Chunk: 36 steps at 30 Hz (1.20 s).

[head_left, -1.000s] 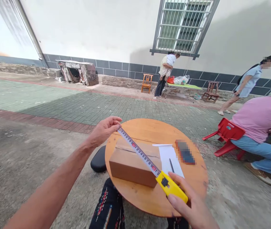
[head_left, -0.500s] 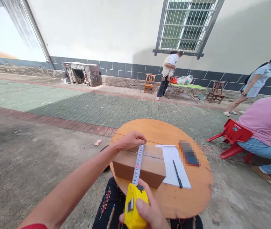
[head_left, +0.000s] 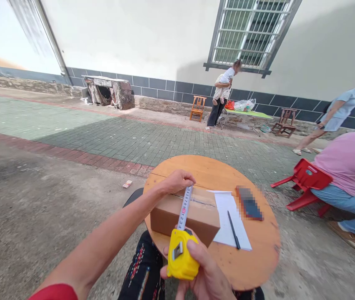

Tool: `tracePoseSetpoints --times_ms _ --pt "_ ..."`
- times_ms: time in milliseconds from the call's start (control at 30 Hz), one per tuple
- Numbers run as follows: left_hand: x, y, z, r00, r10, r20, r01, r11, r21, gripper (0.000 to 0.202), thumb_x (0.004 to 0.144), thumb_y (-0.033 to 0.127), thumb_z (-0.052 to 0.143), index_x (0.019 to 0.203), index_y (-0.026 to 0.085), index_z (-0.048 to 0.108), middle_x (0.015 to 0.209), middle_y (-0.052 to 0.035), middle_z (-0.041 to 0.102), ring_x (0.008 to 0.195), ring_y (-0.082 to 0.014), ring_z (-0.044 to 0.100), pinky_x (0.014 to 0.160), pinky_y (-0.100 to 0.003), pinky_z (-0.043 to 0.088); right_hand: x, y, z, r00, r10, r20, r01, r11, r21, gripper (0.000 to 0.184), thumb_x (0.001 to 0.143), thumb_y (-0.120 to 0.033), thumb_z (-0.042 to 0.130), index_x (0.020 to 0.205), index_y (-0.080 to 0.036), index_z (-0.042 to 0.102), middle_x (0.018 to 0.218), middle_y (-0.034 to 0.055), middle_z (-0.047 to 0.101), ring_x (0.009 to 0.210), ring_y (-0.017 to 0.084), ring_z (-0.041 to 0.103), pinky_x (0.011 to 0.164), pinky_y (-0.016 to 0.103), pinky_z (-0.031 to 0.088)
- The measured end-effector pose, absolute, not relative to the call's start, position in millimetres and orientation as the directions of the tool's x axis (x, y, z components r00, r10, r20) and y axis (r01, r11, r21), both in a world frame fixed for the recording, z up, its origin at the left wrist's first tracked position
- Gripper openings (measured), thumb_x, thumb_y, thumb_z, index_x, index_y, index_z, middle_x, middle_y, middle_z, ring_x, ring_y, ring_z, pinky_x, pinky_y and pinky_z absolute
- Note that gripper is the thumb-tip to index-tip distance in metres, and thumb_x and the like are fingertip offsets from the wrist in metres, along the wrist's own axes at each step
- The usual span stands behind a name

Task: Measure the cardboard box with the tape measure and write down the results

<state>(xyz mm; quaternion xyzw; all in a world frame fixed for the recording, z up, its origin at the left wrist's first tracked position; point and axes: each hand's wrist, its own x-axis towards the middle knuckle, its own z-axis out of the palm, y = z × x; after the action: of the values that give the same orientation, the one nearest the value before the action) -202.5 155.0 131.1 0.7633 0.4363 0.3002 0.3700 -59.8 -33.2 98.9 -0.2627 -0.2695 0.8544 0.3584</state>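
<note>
A closed brown cardboard box [head_left: 180,221] with clear tape along its top lies on a round wooden table [head_left: 249,266]. My left hand [head_left: 180,181] is at the box's far edge, its fingers pinching the end of the metal tape blade. In my right hand [head_left: 207,266] is the yellow case of a tape measure [head_left: 182,254], held just off the near side of the box with the thumb on top. The blade [head_left: 185,208] stretches across the box top between my hands, its numbers facing up.
Right of the box lie white paper sheets [head_left: 224,208], a black pen [head_left: 233,230] and a blurred phone [head_left: 249,204]. A person in pink [head_left: 349,162] sits on a red plastic chair [head_left: 310,177]. Two more adults and a carried child are near the wall.
My right hand has moved the tape measure's case up and closer to the box, and less blade shows. My left hand stays at the far edge.
</note>
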Motion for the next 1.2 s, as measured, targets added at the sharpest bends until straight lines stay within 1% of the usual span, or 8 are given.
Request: tracePoseSetpoints --times_ms 167,500,633,800,967,1067,1133,1200 --pt "-207 149 122 0.479 0.87 0.117 0.453 -0.359 0.816 0.026 0.072 0.027 0.053 0.08 0.015 0.075 0.067 -0.0007 0.066 0.063 -0.0136 0.054 0.058 -0.024 0.038 -62 -39 97 -0.629 0.74 -0.239 -0.463 -0.604 -0.649 0.053 0.08 -0.058 0.068 0.11 -0.019 0.047 0.105 0.0086 0.062 0.079 0.024 0.074 0.043 0.018 0.054" --pt "-209 144 124 0.529 0.84 0.122 0.433 -0.39 0.812 0.028 0.072 0.023 0.052 0.084 0.014 0.075 0.07 -0.0011 0.067 0.064 -0.0133 0.054 0.058 -0.023 0.038 -63 -47 96 -0.611 0.732 -0.302 -0.48 -0.646 -0.594 0.066 0.079 -0.055 0.07 0.126 -0.023 0.037 0.102 0.0094 0.065 0.083 0.027 0.074 0.043 0.019 0.055" --pt "-210 145 122 0.534 0.834 0.136 0.418 -0.4 0.816 0.026 0.072 0.023 0.054 0.084 0.014 0.075 0.078 -0.0028 0.069 0.072 -0.0148 0.058 0.062 -0.023 0.041 -66 -48 97 -0.586 0.755 -0.295 -0.475 -0.614 -0.63 0.061 0.081 -0.054 0.068 0.123 -0.022 0.038 0.103 0.0091 0.064 0.084 0.027 0.074 0.041 0.019 0.055" --pt "-210 147 127 0.51 0.849 0.141 0.417 -0.387 0.822 0.026 0.077 0.027 0.054 0.086 0.014 0.074 0.073 -0.0018 0.069 0.068 -0.0151 0.06 0.062 -0.024 0.045 -70 -47 104 -0.539 0.785 -0.305 -0.438 -0.571 -0.695 0.061 0.078 -0.053 0.071 0.121 -0.022 0.039 0.106 0.0096 0.063 0.083 0.027 0.074 0.036 0.016 0.05" --pt "-217 121 155 0.39 0.878 0.277 0.408 -0.435 0.803 0.034 0.088 0.037 0.052 0.111 0.018 0.068 0.113 -0.0062 0.069 0.103 -0.0194 0.061 0.091 -0.03 0.047 -63 -51 104 -0.488 0.821 -0.297 -0.35 -0.496 -0.795 0.075 0.068 -0.053 0.079 0.124 -0.024 0.039 0.104 0.0074 0.062 0.08 0.026 0.074 0.036 0.016 0.046" --pt "-228 79 159 0.239 0.843 0.482 0.51 -0.531 0.677 0.036 0.095 0.038 0.045 0.122 0.02 0.062 0.12 -0.0082 0.065 0.114 -0.0208 0.057 0.1 -0.035 0.044 -49 -64 94 -0.472 0.84 -0.269 -0.354 -0.46 -0.815 0.085 0.057 -0.057 0.084 0.123 -0.024 0.042 0.102 0.0057 0.063 0.077 0.024 0.074 0.047 0.02 0.048" --pt "-233 48 150 0.324 0.774 0.544 0.631 -0.605 0.486 0.034 0.094 0.032 0.048 0.123 0.019 0.06 0.125 -0.01 0.062 0.117 -0.023 0.055 0.102 -0.04 0.042 -35 -75 83 -0.435 0.858 -0.271 -0.394 -0.453 -0.8 0.087 0.052 -0.056 0.087 0.12 -0.024 0.044 0.099 0.0044 0.065 0.074 0.024 0.074 0.059 0.026 0.051" --pt "-232 25 137 0.467 0.722 0.511 0.689 -0.659 0.301 0.036 0.092 0.028 0.052 0.126 0.02 0.057 0.137 -0.0114 0.054 0.124 -0.0268 0.049 0.106 -0.045 0.039 -18 -86 70 -0.386 0.878 -0.284 -0.428 -0.443 -0.787 0.088 0.049 -0.058 0.088 0.118 -0.025 0.046 0.096 0.0043 0.066 0.07 0.024 0.073 0.067 0.033 0.052"
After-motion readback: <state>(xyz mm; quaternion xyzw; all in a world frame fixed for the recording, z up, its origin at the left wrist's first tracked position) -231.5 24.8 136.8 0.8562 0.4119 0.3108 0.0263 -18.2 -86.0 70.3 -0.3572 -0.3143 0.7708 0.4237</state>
